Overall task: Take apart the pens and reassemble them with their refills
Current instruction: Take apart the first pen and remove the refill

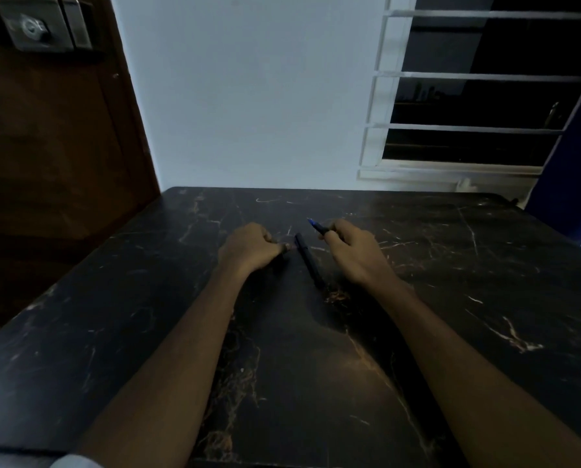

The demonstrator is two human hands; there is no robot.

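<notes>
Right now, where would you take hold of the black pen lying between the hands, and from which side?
Likely mid-barrel of the black pen, from above, pinching across its width: it lies flat on the table, its middle clear of both hands. The right hand holds a blue-tipped pen.

The right hand (353,251) wraps most of the slim blue-tipped pen (317,226), so only its tip end is in sight. The curled fingers of the left hand (248,246) hide whether they pinch anything, and the light is too dim to tell. The near end of the black pen barrel (306,258) melts into the dark marble table (113,332), which the frame's edges cut off.
</notes>
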